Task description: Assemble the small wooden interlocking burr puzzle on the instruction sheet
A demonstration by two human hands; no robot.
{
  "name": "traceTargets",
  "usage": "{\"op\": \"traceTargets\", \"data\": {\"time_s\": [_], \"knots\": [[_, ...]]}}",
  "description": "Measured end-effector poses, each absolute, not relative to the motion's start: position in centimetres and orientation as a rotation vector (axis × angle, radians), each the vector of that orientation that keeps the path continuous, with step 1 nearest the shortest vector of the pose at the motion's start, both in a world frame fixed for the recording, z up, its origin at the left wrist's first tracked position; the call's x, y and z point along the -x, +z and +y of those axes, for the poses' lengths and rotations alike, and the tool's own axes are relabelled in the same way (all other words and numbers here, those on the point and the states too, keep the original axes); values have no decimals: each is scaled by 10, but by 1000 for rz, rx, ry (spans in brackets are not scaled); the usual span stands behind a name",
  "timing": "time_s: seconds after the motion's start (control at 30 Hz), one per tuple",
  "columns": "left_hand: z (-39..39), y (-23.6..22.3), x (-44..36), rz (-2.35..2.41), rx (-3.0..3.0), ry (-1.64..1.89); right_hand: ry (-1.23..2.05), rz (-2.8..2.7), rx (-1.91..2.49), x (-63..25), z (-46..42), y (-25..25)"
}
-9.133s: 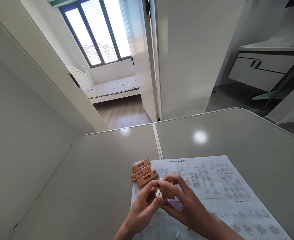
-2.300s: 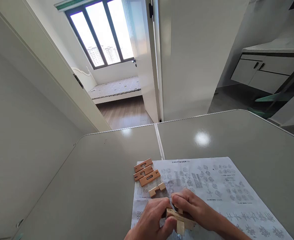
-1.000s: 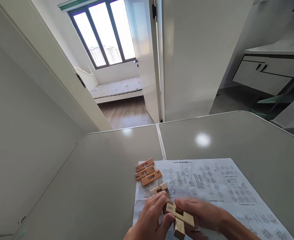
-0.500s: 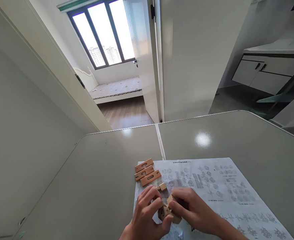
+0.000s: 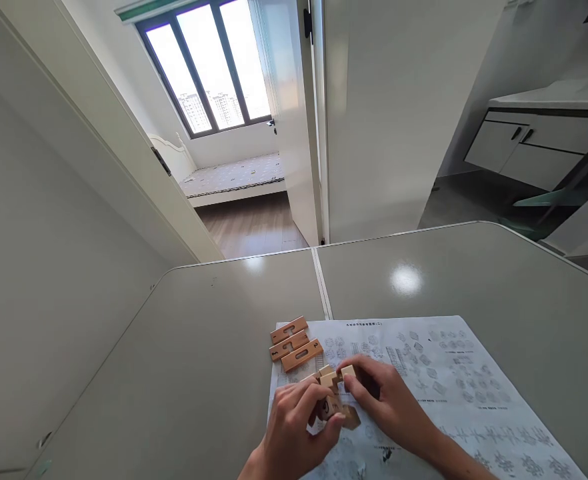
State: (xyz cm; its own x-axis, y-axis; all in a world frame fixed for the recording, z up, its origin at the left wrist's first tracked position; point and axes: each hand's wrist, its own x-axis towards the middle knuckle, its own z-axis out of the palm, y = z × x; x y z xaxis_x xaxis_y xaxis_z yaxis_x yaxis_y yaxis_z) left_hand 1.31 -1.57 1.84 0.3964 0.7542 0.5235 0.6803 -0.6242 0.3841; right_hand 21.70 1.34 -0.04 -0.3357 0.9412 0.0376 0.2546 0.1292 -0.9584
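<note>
My left hand (image 5: 297,421) is closed round a light wooden puzzle block (image 5: 332,405) with dark markings, thumb in front and fingers over the top. Between thumb and fingers, my right hand (image 5: 387,395) pinches a small pale notched puzzle piece (image 5: 348,371), just above and right of that block. Another pale wooden piece (image 5: 328,380) shows between the two hands; whether it is joined to the held ones I cannot tell. Under the hands lies a printed sheet (image 5: 489,360) of puzzle diagrams, partly covered by them.
Three reddish wooden bars with slots and numbers lie side by side at the sheet's far left corner, the nearest bar (image 5: 301,355) marked 2. The grey-green table (image 5: 199,360) has a pale seam (image 5: 321,283). Beyond it, an open door (image 5: 299,133) shows a bed (image 5: 234,177).
My right hand has drawn the small piece up and away from the block in my left hand. The left hand has barely moved, and the bars lie as before.
</note>
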Motion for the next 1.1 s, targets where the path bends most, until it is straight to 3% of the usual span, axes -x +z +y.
{"op": "traceTargets", "data": {"time_s": [0.27, 0.7, 1.1], "knots": [[-19, 6, -15, 1243, -2639, 977, 1119, -1913, 983, -214, 11, -2], [-18, 12, -16, 1309, -2609, 879, 914, -1979, 1035, -214, 13, -22], [-13, 7, -12, 1459, -2666, 844, 908, -2013, 998, -213, 13, -18]]}}
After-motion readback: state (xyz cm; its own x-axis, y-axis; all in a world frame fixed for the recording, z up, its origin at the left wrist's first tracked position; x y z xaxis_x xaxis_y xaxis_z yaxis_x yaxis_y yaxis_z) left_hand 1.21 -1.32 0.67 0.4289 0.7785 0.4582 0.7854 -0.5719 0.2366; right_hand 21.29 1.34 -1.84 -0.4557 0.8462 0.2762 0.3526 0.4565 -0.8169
